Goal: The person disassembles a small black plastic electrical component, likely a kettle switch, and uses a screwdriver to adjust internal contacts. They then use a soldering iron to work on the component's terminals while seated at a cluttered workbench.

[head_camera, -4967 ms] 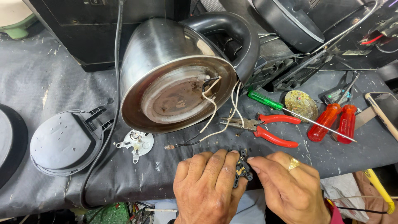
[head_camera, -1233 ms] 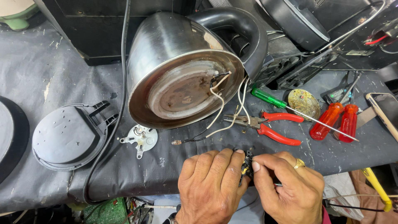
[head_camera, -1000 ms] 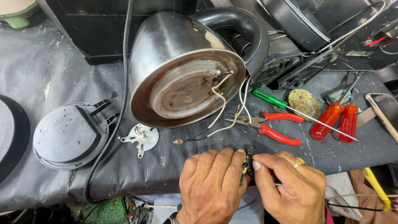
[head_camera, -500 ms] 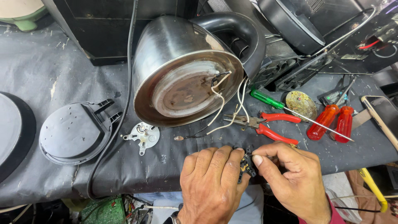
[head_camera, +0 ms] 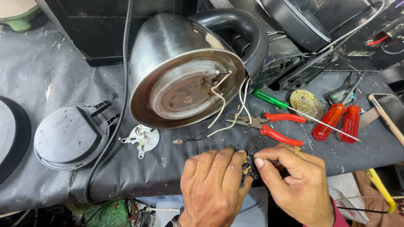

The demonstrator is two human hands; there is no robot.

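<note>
My left hand (head_camera: 215,185) and my right hand (head_camera: 296,183) meet at the near edge of the bench, both pinching a small black electrical part (head_camera: 247,167) between fingertips. A steel electric kettle (head_camera: 181,71) lies on its side behind them, its open base facing me. White wires (head_camera: 219,101) trail out of the base down to the mat. Red-handled pliers (head_camera: 269,126) lie just beyond my right hand.
A round black base cover (head_camera: 69,134) and a small metal disc part (head_camera: 143,138) lie left. A green screwdriver (head_camera: 290,107), two orange-handled screwdrivers (head_camera: 338,122), a brass-coloured disc (head_camera: 306,103) and a phone (head_camera: 389,113) sit right. A black cord (head_camera: 118,126) crosses the grey mat (head_camera: 33,75).
The view has shifted slightly. My right fingers have regripped the small black part from the side; the left hand stays on it. Nothing else on the bench has moved.
</note>
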